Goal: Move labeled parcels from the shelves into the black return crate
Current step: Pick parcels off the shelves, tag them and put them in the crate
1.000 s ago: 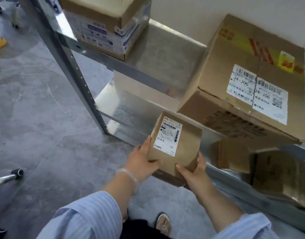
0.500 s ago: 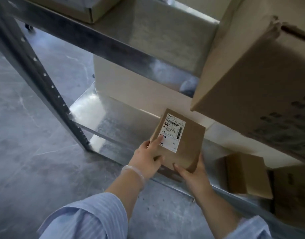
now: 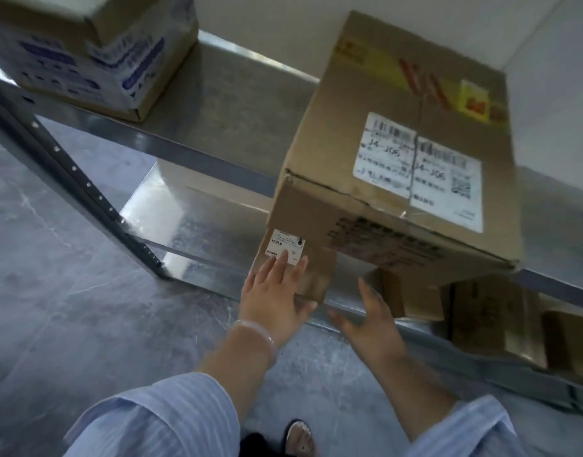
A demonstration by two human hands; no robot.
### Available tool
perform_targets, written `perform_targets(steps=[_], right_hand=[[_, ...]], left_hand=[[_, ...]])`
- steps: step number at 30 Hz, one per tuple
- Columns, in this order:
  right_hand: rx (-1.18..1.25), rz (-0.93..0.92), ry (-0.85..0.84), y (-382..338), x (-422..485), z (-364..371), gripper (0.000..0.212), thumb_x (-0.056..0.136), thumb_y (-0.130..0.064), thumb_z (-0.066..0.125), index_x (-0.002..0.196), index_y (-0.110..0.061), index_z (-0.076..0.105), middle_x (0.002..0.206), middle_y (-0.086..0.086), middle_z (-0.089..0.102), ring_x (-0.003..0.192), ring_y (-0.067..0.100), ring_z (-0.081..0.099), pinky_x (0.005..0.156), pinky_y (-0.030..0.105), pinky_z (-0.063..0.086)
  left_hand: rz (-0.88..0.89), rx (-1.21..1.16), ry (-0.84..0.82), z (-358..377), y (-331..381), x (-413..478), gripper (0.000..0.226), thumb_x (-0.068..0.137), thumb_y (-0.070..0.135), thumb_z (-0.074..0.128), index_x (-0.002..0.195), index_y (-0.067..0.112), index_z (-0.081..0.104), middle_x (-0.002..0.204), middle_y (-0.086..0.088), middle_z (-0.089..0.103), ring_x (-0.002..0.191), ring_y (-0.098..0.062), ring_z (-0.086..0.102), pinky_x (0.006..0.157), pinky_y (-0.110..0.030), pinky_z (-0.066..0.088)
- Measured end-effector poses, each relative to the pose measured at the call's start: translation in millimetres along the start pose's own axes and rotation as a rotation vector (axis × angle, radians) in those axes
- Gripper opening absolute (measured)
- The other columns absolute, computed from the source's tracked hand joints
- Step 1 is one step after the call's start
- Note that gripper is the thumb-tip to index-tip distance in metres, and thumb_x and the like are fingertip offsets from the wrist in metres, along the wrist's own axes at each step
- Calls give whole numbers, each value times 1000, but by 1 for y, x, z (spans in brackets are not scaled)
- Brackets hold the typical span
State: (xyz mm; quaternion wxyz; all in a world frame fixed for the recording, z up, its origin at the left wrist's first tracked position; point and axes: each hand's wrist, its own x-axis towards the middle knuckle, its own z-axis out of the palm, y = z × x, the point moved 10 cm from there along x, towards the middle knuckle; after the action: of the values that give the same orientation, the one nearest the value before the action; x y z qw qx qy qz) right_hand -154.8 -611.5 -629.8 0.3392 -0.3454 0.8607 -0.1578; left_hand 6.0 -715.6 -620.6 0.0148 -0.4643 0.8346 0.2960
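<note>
Head view — left hand point(image 3: 273, 295) flat on small parcel point(image 3: 316, 268), right hand point(image 3: 372, 321) spread beside it.

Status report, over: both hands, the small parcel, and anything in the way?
Left hand flat on small labeled parcel. Right hand open, off it. Parcel at lower shelf front. Big box overhangs it.

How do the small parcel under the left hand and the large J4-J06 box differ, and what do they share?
The small parcel is smaller than the large box. The small parcel is at the lower shelf; the large box overhangs the upper shelf. The left hand touches the small parcel; nothing touches the large box. Both are labelled brown cardboard.
</note>
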Motion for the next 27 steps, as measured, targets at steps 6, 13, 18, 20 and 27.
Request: perform_targets(steps=[6, 13, 18, 20, 27], right_hand=[[-141, -40, 42, 29, -35, -53, 92, 82, -61, 64, 154, -37, 13, 163, -9, 11, 149, 16, 16, 116, 35, 24], [-132, -94, 26, 100, -47, -106, 86, 83, -58, 63, 154, -36, 18, 160, -7, 20, 146, 17, 22, 116, 35, 28], [-113, -102, -39, 156, -33, -147, 85, 87, -51, 64, 155, -32, 15, 162, -5, 16, 148, 15, 14, 116, 30, 20], [-110, -115, -43, 168, -19, -161, 83, 89, -48, 62, 155, -31, 15, 162, -4, 17, 148, 15, 14, 116, 30, 19], [-145, -169, -122, 191, 46, -148, 76, 90, -40, 64, 154, -28, 24, 156, 1, 32, 143, 21, 29, 115, 33, 27]], left_hand=[[50, 58, -37, -1, 61, -29, 78, 95, 62, 39, 152, 43, -10, 164, 6, -12, 152, -17, -6, 123, -44, 3], [-29, 6, -13, 35, 132, -37, 79, 93, 63, 42, 153, 44, -6, 164, 12, -5, 151, -15, 0, 123, -42, 4], [-132, -102, -10, 87, 185, -39, 79, 92, 62, 46, 153, 45, -2, 164, 13, -2, 151, -15, 2, 123, -41, 9], [-152, -141, -6, 105, 204, -34, 78, 93, 61, 46, 153, 44, -1, 164, 12, -2, 151, -15, 3, 123, -40, 11], [-126, -54, -6, 144, 221, 1, 75, 95, 58, 44, 155, 40, 3, 165, 8, -2, 151, -18, 7, 121, -38, 18]])
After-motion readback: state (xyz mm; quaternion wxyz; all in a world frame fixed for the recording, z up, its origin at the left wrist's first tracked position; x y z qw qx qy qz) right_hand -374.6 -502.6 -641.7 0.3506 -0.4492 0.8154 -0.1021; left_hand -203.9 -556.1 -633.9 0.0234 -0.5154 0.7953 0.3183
